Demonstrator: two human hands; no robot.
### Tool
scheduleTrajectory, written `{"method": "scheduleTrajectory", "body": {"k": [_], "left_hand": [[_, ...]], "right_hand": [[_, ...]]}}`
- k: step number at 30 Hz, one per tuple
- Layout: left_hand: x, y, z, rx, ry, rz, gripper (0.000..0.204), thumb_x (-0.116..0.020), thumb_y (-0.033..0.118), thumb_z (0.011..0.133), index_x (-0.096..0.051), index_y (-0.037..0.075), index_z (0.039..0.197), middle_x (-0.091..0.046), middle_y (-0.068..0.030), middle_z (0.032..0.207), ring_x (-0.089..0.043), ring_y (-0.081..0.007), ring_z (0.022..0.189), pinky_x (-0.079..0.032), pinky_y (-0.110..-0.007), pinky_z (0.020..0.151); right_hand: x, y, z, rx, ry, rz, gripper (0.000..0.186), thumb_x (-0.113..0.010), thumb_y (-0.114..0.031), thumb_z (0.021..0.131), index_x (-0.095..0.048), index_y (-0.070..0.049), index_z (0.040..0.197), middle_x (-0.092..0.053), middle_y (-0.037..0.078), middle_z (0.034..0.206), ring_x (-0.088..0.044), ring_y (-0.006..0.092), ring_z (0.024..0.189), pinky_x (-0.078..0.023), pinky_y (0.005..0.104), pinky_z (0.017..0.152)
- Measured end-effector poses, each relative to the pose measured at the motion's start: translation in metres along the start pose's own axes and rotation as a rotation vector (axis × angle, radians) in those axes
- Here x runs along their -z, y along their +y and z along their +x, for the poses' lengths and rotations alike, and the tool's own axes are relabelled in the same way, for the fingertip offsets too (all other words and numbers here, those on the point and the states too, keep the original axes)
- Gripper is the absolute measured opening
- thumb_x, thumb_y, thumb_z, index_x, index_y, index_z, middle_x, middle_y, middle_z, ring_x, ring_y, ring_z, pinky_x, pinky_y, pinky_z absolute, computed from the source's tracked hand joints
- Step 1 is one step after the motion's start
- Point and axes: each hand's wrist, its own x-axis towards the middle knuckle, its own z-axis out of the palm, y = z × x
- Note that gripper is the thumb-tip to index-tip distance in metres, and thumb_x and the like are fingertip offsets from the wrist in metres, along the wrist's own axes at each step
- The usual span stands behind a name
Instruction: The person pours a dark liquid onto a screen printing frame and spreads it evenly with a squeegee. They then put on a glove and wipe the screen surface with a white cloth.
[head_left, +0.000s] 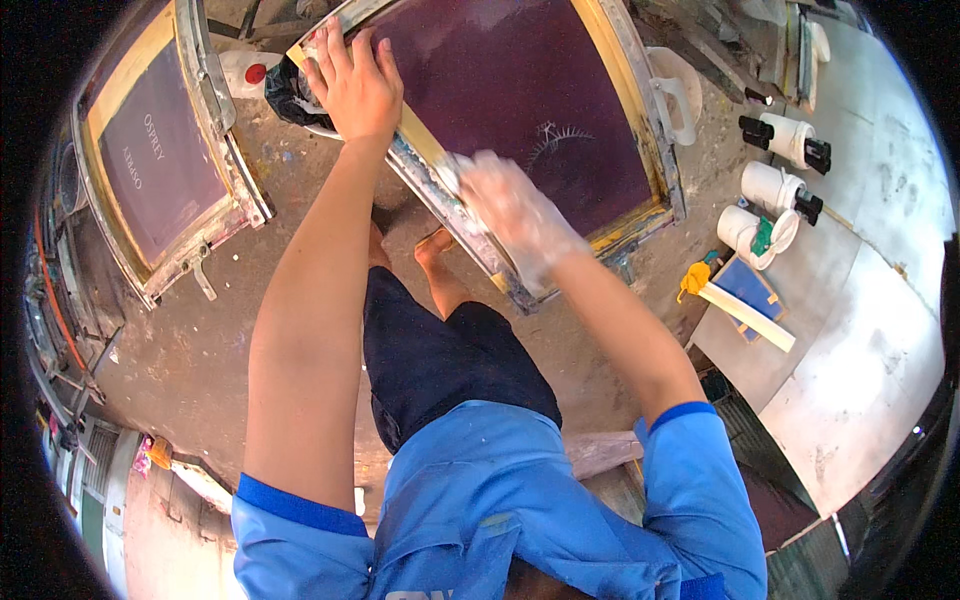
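Observation:
A large screen-printing frame with dark maroon mesh and yellowish inner borders is tilted in front of me. A small pale leafy design shows on its mesh. My left hand lies bare on the frame's left side near the upper corner, fingers spread. Lower along that same side, at the paint-smeared rail, is my right hand, covered by a thin translucent glove. Motion smears its fingers, so I cannot tell whether it grips a whitish cloth or only touches the rail.
A second screen frame with pale lettering stands at left. Beside the left hand is a black plastic bag. To the right, several white buckets stand by a metal-topped table, with a blue panel and yellow cloth.

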Motion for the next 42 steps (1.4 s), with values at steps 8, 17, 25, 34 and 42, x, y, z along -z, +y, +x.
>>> {"method": "scheduleTrajectory", "body": {"k": [8,17,25,34,42], "left_hand": [[0.0,-0.007,-0.003,0.007,-0.027,-0.022,0.032,-0.053,0.034,0.1,-0.061,0.015,0.123,-0.042,-0.0137,0.152,-0.034,-0.0333,0.144,-0.019,-0.058,0.118],[-0.003,-0.005,-0.002,-0.014,0.009,0.018,0.032,-0.055,0.036,0.099,-0.061,0.017,0.124,-0.045,-0.0122,0.151,-0.037,-0.0332,0.143,-0.023,-0.057,0.117],[-0.002,-0.01,-0.002,0.007,0.011,-0.054,0.033,-0.053,0.032,0.098,-0.059,0.016,0.126,-0.045,-0.014,0.15,-0.035,-0.0333,0.144,-0.02,-0.057,0.118],[0.017,0.013,0.005,-0.007,-0.014,0.085,0.03,-0.055,0.022,0.097,-0.059,0.005,0.121,-0.047,-0.0176,0.147,-0.037,-0.0375,0.141,-0.023,-0.05,0.119],[0.017,0.015,0.006,0.005,-0.035,0.131,0.034,-0.057,0.024,0.097,-0.057,0.003,0.124,-0.047,-0.0175,0.147,-0.037,-0.0373,0.141,-0.023,-0.05,0.119]], "right_hand": [[-0.044,0.025,-0.071,0.11,0.205,0.016,0.018,-0.06,-0.009,0.091,-0.063,-0.001,0.107,-0.056,0.018,0.099,-0.058,0.0377,0.092,-0.047,0.046,0.076],[-0.029,0.016,-0.028,0.05,0.041,-0.099,0.021,-0.061,-0.007,0.088,-0.064,-0.002,0.108,-0.06,0.02,0.099,-0.06,0.0368,0.089,-0.049,0.0447,0.079],[0.029,-0.033,0.013,-0.413,0.2,0.717,0.018,-0.065,-0.014,0.091,-0.071,-0.002,0.104,-0.069,0.011,0.093,-0.065,0.0243,0.089,-0.051,0.0365,0.08],[0.01,0.049,-0.095,-0.299,0.304,0.184,0.043,-0.072,-0.005,0.084,-0.066,-0.008,0.126,-0.067,0.013,0.113,-0.064,0.0218,0.092,-0.052,0.0325,0.084],[-0.026,0.013,-0.071,-0.342,0.296,0.276,0.057,-0.073,-0.016,0.082,-0.057,-0.008,0.136,-0.057,0.02,0.126,-0.058,0.0388,0.111,-0.049,0.0442,0.095]]}}
